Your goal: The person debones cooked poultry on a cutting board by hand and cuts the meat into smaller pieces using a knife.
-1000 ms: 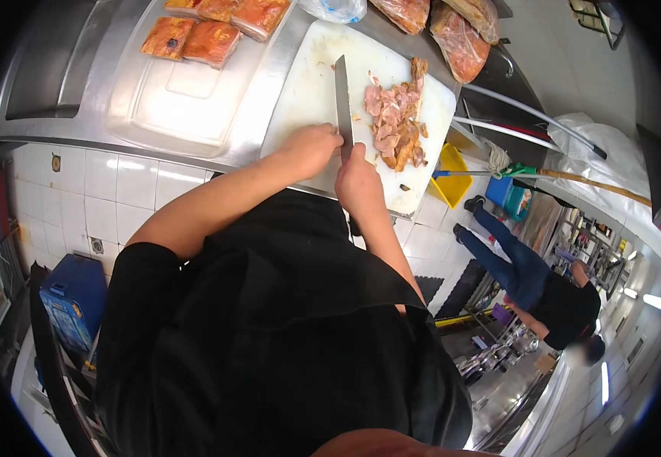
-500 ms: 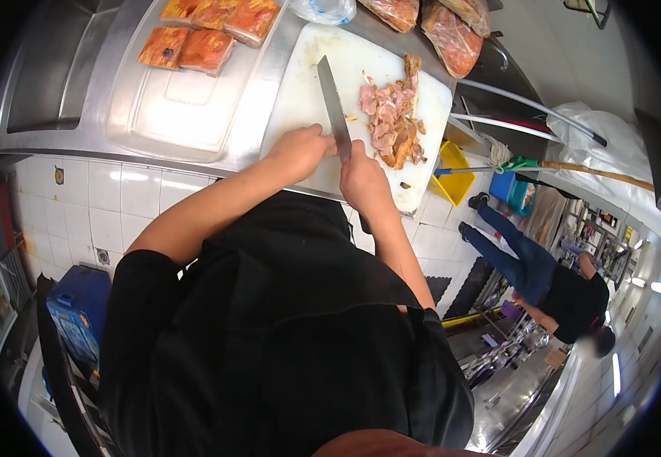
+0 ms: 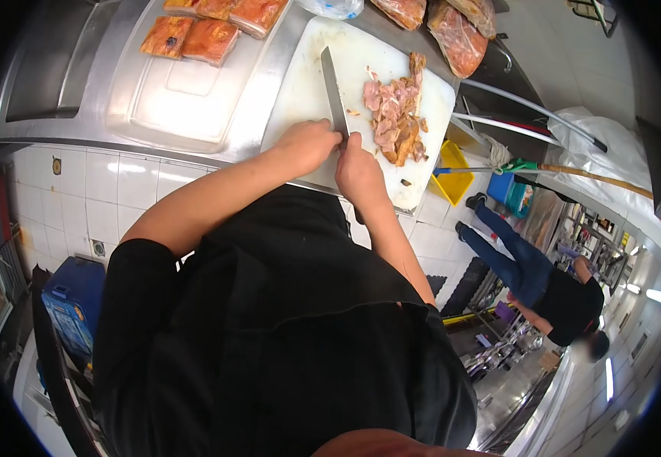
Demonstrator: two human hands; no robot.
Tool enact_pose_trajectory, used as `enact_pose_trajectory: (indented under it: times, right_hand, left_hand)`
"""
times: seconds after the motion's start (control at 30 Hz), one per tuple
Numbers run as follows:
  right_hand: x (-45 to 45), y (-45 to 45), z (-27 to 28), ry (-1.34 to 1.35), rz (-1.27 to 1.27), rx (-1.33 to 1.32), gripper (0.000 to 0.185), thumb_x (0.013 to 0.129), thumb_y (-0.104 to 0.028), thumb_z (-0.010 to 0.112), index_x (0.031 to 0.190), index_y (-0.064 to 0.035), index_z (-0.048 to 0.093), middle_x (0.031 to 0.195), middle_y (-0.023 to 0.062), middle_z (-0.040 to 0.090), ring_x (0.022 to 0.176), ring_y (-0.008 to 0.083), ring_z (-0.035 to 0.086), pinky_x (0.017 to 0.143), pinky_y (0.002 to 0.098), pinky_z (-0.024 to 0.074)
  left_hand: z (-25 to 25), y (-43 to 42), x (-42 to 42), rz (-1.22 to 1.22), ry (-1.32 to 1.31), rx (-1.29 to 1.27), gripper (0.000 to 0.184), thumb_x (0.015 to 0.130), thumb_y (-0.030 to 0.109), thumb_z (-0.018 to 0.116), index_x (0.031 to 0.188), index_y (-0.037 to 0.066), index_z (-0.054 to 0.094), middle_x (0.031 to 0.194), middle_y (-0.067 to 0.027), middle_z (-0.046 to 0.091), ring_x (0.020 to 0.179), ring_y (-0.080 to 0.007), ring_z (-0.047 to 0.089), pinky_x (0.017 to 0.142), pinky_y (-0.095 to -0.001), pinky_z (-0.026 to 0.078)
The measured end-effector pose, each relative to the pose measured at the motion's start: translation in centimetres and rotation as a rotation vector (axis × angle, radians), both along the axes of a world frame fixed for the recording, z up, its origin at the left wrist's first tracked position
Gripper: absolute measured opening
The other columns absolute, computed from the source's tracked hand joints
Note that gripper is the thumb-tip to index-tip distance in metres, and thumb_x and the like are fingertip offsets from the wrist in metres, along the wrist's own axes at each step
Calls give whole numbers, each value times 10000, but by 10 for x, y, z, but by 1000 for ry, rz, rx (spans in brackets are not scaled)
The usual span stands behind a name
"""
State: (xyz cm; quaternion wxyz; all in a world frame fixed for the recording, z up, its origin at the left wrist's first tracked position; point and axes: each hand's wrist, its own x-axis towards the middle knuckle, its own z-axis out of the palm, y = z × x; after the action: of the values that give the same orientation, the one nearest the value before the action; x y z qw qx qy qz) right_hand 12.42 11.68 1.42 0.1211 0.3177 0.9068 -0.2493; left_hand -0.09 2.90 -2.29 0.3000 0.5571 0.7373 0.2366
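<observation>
Here's the right hand (image 3: 361, 177) gripping the knife (image 3: 333, 90) near the board's close edge, the left hand (image 3: 307, 146) curled beside the blade's heel, whether pinching it I can't tell. Blade's clear of the meat (image 3: 393, 114), partly cut up and chunky towards the right edge; open cutting board (image 3: 296, 95) lies left, bagged joints (image 3: 456, 38) uncut beyond.

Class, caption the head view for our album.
A long steel knife in the right grip over a white rectangular cutting board, beside chopped pinkish meat.
</observation>
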Motion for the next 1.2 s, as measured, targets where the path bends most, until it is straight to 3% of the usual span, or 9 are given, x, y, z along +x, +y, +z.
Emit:
enact_pose_trajectory:
  times: [0.1,0.33,0.4,0.53,0.9,1.07,1.2]
  right_hand:
    - [6,-2,8,4,12,-3,215,901,-89,468,1058,41,401,753,321,617,701,505,603,630,583,466]
    - [-2,-2,2,13,49,18,277,887,-75,436,1122,70,409,758,312,630,717,487,624,653,578,482]
    - [0,-10,-8,70,-48,15,223,943,-131,449,1074,42,399,759,326,617,720,506,605,641,580,468]
    - [1,-5,11,-9,-2,-19,238,931,-121,455,1088,49,396,755,324,618,722,507,607,644,581,471]
    - [2,-13,-12,84,-83,-16,233,916,-107,457,1078,56,417,749,317,622,716,499,612,643,575,482]
    - [-6,2,21,17,-40,-39,205,915,-104,455,1053,45,436,753,324,627,740,495,624,658,574,487]
    - [-1,0,6,52,-27,-55,233,924,-116,492,1076,43,416,721,314,614,698,503,603,637,585,462]
  left_hand:
    - [-2,2,-2,12,4,15,106,874,130,564,906,93,659,932,-174,587,836,-367,632,734,-462,500]
    - [-5,1,-3,31,51,31,96,862,123,581,900,85,661,903,-163,595,852,-351,638,740,-450,512]
    - [-6,-4,2,24,51,39,90,849,109,586,894,82,660,897,-162,594,855,-348,638,739,-449,513]
    - [-6,-3,2,34,14,14,82,840,107,596,883,78,660,891,-165,591,853,-352,634,737,-451,512]
    - [-13,-4,1,88,17,86,95,858,123,585,866,53,649,874,-157,587,800,-358,626,713,-454,501]
    - [-6,-19,5,101,-9,79,114,812,18,599,908,38,655,934,-174,576,912,-355,608,782,-445,490]
    - [-7,-20,9,99,-30,109,162,785,-29,591,922,29,654,953,-182,571,938,-358,599,803,-439,487]
